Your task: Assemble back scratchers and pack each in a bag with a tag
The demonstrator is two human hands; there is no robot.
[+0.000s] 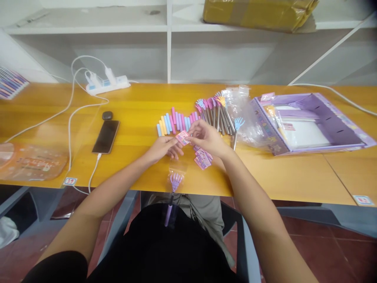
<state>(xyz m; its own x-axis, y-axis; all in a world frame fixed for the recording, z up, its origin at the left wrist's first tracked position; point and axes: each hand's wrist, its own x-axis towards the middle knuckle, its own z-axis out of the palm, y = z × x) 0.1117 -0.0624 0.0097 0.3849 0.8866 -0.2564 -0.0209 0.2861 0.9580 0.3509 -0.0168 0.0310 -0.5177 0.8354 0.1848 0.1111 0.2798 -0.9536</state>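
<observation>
Between my two hands is a small pink printed card [183,137]. My left hand [166,148] pinches its left side, and the fingers of my right hand [204,137] close on its right side. Under my right hand several similar cards [203,158] lie fanned on the table. A purple hand-shaped back scratcher [176,181] in a clear bag lies over the table's front edge, its handle towards my body. Beyond my hands are a row of pastel handle tubes [179,121] and a heap of back scratchers [215,108] with metal rods. One blue back scratcher [238,125] lies apart at the right.
A purple display box [326,151] with a few items inside stands at the right, beside clear plastic bags [244,104]. At the left are a phone [106,136] on a cable, an earbud case [107,115], a power strip [108,85] and an orange pouch [32,162].
</observation>
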